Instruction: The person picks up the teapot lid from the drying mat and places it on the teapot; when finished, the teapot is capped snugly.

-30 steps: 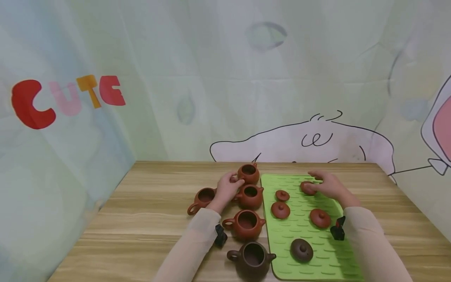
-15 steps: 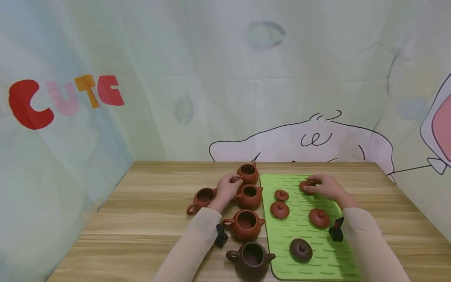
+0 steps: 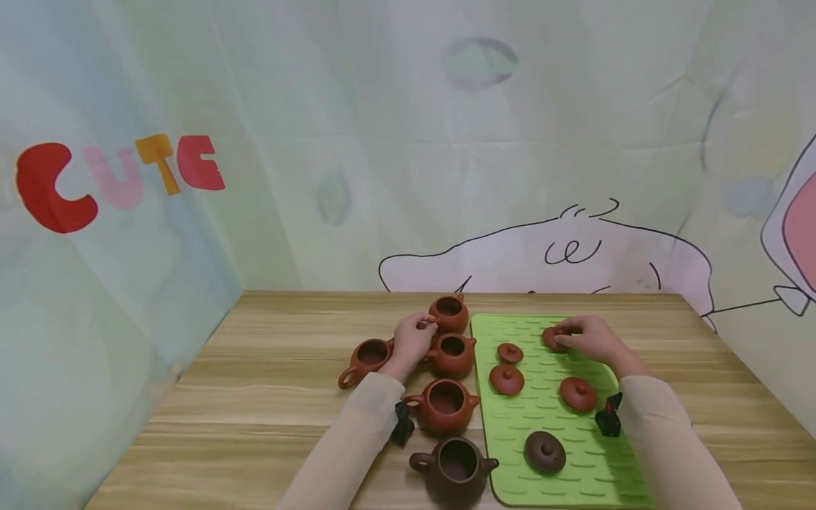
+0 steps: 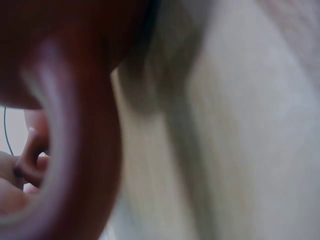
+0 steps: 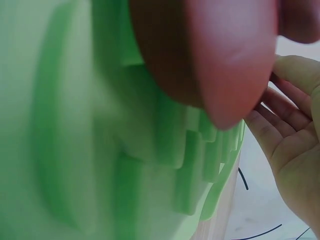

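My left hand (image 3: 413,340) pinches the loop handle of the farthest reddish-brown clay teapot (image 3: 455,324), which stands lidless at the back of the table. In the left wrist view, a nearer teapot handle (image 4: 85,145) looms large and blurred, with the fingers around a smaller handle (image 4: 32,167) beyond it. On the green mat (image 3: 529,489), my right hand (image 3: 596,341) pinches a small red teapot lid (image 3: 549,340) at its top; fingers cover part of it. In the right wrist view a nearer lid (image 5: 232,60) blocks the held one from sight.
Three more red lidless teapots, including one at left (image 3: 365,365) and one in front (image 3: 448,411), and a dark brown teapot (image 3: 454,482) stand left of the mat. Red lids (image 3: 507,380) (image 3: 579,394) and a dark lid (image 3: 545,453) lie on it. A cloth backdrop rises behind.
My right hand's raised fingers have come down and closed on the small red lid at the back right. The left hand stays at the far teapot's handle.
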### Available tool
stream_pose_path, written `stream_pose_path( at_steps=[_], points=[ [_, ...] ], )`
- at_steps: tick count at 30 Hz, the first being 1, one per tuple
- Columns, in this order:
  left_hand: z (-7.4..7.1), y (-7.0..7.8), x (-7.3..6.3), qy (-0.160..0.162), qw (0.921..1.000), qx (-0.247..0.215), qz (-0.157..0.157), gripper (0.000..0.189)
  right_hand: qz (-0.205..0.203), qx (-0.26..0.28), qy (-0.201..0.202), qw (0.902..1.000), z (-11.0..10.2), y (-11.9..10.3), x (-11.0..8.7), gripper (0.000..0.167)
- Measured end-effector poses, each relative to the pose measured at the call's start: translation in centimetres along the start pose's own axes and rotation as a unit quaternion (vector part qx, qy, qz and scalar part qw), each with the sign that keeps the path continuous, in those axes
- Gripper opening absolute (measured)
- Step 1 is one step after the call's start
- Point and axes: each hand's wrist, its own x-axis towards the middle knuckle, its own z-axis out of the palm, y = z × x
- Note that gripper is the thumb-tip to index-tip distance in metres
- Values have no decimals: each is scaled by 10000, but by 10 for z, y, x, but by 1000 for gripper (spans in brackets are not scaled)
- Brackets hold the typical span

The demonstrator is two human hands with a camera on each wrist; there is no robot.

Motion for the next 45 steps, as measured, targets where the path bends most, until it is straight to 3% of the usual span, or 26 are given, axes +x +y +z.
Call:
stream_pose_path(
  at_steps=[18,31,45],
  points=[
    [-3,2,0,-100,9997,-127,-199,13,-37,39,-92,9999,-6,-16,14,33],
    [-5,4,1,-154,9995,-181,-227,13,-199,155,-209,9995,-11,-58,40,35],
    [-3,4,-2,-104,9997,-203,-128,12,-548,530,-146,9970,17,-105,68,32]
  ],
)
